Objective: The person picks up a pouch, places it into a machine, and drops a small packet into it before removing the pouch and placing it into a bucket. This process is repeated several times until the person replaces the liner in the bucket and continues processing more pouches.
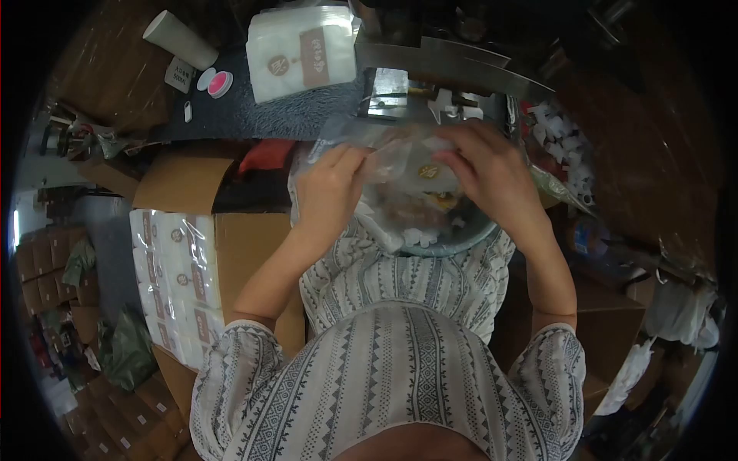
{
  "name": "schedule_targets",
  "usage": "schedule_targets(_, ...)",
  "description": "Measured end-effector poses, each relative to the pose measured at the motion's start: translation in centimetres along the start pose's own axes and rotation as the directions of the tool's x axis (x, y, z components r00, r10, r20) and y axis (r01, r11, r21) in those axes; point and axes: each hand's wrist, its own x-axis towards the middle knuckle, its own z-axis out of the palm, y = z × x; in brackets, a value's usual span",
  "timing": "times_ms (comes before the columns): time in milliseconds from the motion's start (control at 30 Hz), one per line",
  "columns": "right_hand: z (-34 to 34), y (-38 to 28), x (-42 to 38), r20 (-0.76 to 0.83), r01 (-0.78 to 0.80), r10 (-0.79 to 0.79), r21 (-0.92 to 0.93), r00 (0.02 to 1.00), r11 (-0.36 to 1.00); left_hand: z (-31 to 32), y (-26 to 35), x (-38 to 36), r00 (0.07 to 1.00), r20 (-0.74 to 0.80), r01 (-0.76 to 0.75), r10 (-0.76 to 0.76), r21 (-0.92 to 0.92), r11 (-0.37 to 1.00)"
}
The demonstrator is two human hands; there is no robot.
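A clear plastic bag [393, 157] with a round gold print stretches between my hands above my lap, smeared by motion. My left hand [330, 188] is closed on its left side, the thumb and fingers pinched together. At the bag's right side, my right hand [496, 173] grips it between thumb and fingers, with the fingertips blurred. Under the bag, a bluish basin [461, 244] rests on my lap; small white pieces [421, 237] lie in it, and its other contents are blurred.
To the left, an open cardboard box [257, 253] holds packed white printed packages [173, 265]. A stack of printed plastic bags [301, 55], a white cup [181, 38] and a small pink-filled tub [220, 84] are on the table ahead. White plastic pieces [557, 142] are piled at right.
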Motion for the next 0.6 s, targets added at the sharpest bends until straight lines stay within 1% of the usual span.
schedule_targets(33, 0.0, 0.1, 0.0, -0.002, -0.001, 0.001, 0.001, 1.0, 1.0, 0.1, 0.4, 0.1, 0.998, 0.045, -0.041, 0.042, -0.017, 0.999)
schedule_targets(67, 0.0, 0.3, 0.0, 0.055, 0.004, -0.008, 0.069, 0.998, 0.998, 0.5, 0.3, 0.0, 0.998, 0.047, -0.042, 0.043, -0.017, 0.999)
schedule_targets(100, 0.0, 0.7, -0.1, 0.112, 0.006, -0.021, 0.138, 0.994, 0.99, 1.2, 0.1, -0.2, 0.99, 0.138, -0.027, 0.04, -0.097, 0.995)
schedule_targets(133, -0.1, 1.1, -0.1, 0.112, 0.004, -0.019, 0.137, 0.994, 0.991, 1.7, 0.1, -0.2, 0.972, 0.229, -0.003, 0.044, -0.174, 0.985)
schedule_targets(167, -0.2, 1.7, 0.0, 0.157, -0.07, 0.046, 0.15, 0.987, 0.986, 2.2, 0.2, 0.0, 0.972, 0.23, -0.004, 0.045, -0.177, 0.984)
schedule_targets(200, -0.3, 2.3, -0.1, 0.202, -0.144, 0.11, 0.158, 0.973, 0.977, 2.7, 0.5, 0.5, 0.925, 0.378, 0.13, -0.023, -0.261, 0.957)
schedule_targets(233, -0.3, 2.7, -0.2, 0.203, -0.143, 0.11, 0.156, 0.973, 0.977, 3.1, 0.8, 1.0, 0.851, 0.521, 0.272, -0.072, -0.318, 0.908)
schedule_targets(267, -0.1, 3.0, -0.3, 0.075, -0.182, 0.172, 0.163, 0.982, 0.97, 3.7, 0.9, 1.7, 0.852, 0.518, 0.273, -0.074, -0.319, 0.907)
schedule_targets(300, -0.2, 3.3, -0.4, -0.055, -0.217, 0.23, 0.176, 0.972, 0.96, 4.3, 0.9, 2.7, 0.768, 0.612, 0.524, -0.19, -0.429, 0.735)
schedule_targets(333, -0.6, 3.6, -0.5, -0.056, -0.213, 0.225, 0.175, 0.973, 0.961, 4.9, 0.7, 3.7, 0.651, 0.714, 0.726, -0.259, -0.484, 0.489)
schedule_targets(367, -1.1, 4.0, -0.7, -0.064, -0.256, 0.267, 0.141, 0.962, 0.956, 5.5, 0.3, 4.5, 0.652, 0.712, 0.725, -0.26, -0.485, 0.489)
schedule_targets(400, -1.6, 4.3, -1.0, -0.074, -0.302, 0.311, 0.108, 0.948, 0.947, 6.2, -0.1, 5.2, 0.639, 0.722, 0.761, -0.266, -0.543, 0.355)
schedule_targets(433, -2.2, 4.2, -1.3, -0.074, -0.305, 0.314, 0.107, 0.947, 0.946, 6.9, -0.4, 5.8, 0.625, 0.734, 0.781, -0.267, -0.587, 0.213)
schedule_targets(467, -2.8, 4.1, -1.6, -0.039, -0.352, 0.352, 0.014, 0.935, 0.936, 7.5, -0.5, 6.2, 0.631, 0.727, 0.769, -0.27, -0.63, 0.102)
schedule_targets(500, -3.4, 4.2, -1.8, -0.008, -0.39, 0.391, -0.082, 0.92, 0.917, 7.8, -0.7, 6.2, 0.632, 0.727, 0.769, -0.269, -0.631, 0.101)
schedule_targets(533, -3.7, 4.9, -1.9, -0.009, -0.388, 0.389, -0.083, 0.921, 0.918, 8.0, -0.8, 6.2, 0.608, 0.748, 0.791, -0.267, -0.6, 0.119)
schedule_targets(567, -4.0, 5.9, -2.0, -0.098, -0.444, 0.434, -0.165, 0.896, 0.881, 8.1, -0.9, 6.2, 0.581, 0.769, 0.812, -0.267, -0.567, 0.137)
schedule_targets(600, -4.1, 6.9, -2.1, -0.188, -0.503, 0.469, -0.239, 0.863, 0.831, 7.7, -0.9, 6.2, 0.579, 0.77, 0.814, -0.267, -0.564, 0.138)
